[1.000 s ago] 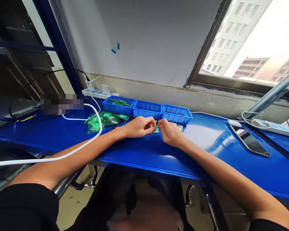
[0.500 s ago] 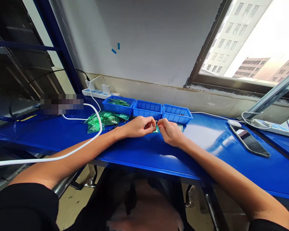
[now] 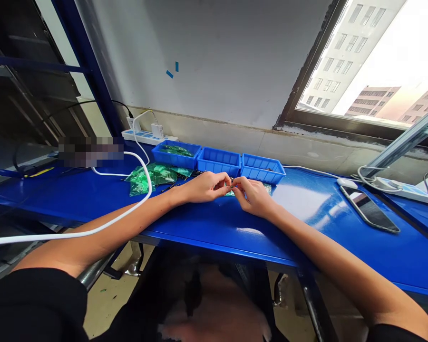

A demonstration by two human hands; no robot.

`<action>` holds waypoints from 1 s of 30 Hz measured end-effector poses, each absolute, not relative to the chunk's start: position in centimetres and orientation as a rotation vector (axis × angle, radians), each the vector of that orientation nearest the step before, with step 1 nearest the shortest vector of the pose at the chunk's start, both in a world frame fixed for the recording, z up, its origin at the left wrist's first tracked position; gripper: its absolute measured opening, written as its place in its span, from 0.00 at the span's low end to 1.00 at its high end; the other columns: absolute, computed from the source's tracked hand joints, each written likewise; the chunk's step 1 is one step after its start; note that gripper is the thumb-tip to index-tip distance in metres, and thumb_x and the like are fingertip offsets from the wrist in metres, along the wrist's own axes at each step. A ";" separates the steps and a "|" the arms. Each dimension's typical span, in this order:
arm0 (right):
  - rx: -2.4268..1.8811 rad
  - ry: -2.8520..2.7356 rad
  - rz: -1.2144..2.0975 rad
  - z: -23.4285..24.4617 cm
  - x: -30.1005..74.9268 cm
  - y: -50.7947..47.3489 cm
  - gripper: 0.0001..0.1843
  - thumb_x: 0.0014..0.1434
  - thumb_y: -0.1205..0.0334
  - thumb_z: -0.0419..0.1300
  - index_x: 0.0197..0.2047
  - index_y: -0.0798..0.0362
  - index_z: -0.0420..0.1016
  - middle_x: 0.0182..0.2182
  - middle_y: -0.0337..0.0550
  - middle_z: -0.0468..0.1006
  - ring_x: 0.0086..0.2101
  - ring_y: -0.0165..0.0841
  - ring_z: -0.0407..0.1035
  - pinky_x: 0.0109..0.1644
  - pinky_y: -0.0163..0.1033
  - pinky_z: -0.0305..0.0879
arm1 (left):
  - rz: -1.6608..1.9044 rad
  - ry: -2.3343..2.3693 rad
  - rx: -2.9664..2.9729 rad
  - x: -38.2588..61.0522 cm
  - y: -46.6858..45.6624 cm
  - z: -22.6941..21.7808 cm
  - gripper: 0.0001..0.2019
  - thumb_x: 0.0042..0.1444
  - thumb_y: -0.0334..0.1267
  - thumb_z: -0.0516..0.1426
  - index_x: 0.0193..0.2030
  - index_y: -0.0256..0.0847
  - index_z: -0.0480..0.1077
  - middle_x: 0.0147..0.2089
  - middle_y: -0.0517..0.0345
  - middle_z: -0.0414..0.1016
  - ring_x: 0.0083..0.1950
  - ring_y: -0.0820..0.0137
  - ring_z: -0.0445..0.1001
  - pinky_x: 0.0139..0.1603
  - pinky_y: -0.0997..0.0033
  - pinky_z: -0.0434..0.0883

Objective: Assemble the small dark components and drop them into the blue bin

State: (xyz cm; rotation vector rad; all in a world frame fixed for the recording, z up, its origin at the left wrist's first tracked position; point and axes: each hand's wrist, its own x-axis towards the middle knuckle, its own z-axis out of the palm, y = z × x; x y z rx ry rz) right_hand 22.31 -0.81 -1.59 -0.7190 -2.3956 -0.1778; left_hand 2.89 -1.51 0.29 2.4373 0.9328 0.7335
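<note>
My left hand (image 3: 211, 186) and my right hand (image 3: 251, 194) meet over the blue table, fingertips pinched close together. Between them is something tiny that I cannot make out. Under and behind the fingers lie small green-and-white pieces (image 3: 266, 188) that look like circuit boards, mostly covered by my hands. Left of my left hand are green plastic packets (image 3: 153, 176), with thin black pieces beside them. Just beyond my hands stand three blue bins: the left bin (image 3: 176, 153) holds green packets, the middle bin (image 3: 218, 161) shows its ribbed inside, and the right bin (image 3: 263, 168) has a few small dark bits.
A white cable (image 3: 103, 227) arcs over my left forearm. A phone (image 3: 370, 209) lies at the right on the blue table (image 3: 207, 228). Power strips (image 3: 142, 137) sit at the back left and far right, with the wall and a window behind.
My right fingertips have moved slightly left, closer to my left fingertips. The bins, packets and phone stay where they were.
</note>
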 end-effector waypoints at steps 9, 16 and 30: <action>-0.692 -2.378 -0.219 -1.6 22.4 -0.7 0.05 0.61 0.65 0.46 0.37 0.52 0.62 0.25 0.40 0.76 0.24 0.30 0.68 0.28 0.33 0.57 | 0.765 0.990 2.464 2.6 -1.2 0.4 0.11 0.56 0.43 0.52 0.38 0.38 0.66 0.24 0.63 0.67 0.25 0.75 0.65 0.26 0.76 0.59; -0.704 -2.382 -0.242 -1.6 22.5 -0.6 0.05 0.62 0.65 0.45 0.37 0.51 0.61 0.25 0.40 0.76 0.24 0.30 0.69 0.29 0.32 0.58 | 0.749 0.984 2.503 2.6 -1.1 0.1 0.09 0.56 0.42 0.52 0.38 0.38 0.66 0.24 0.64 0.67 0.25 0.75 0.65 0.26 0.76 0.59; -0.721 -2.391 -0.276 -1.7 22.5 -0.4 0.06 0.62 0.64 0.45 0.39 0.52 0.62 0.26 0.40 0.77 0.25 0.30 0.71 0.30 0.32 0.59 | 0.771 1.028 2.505 2.7 -1.4 0.4 0.08 0.56 0.39 0.51 0.34 0.37 0.66 0.24 0.63 0.67 0.24 0.76 0.64 0.26 0.77 0.58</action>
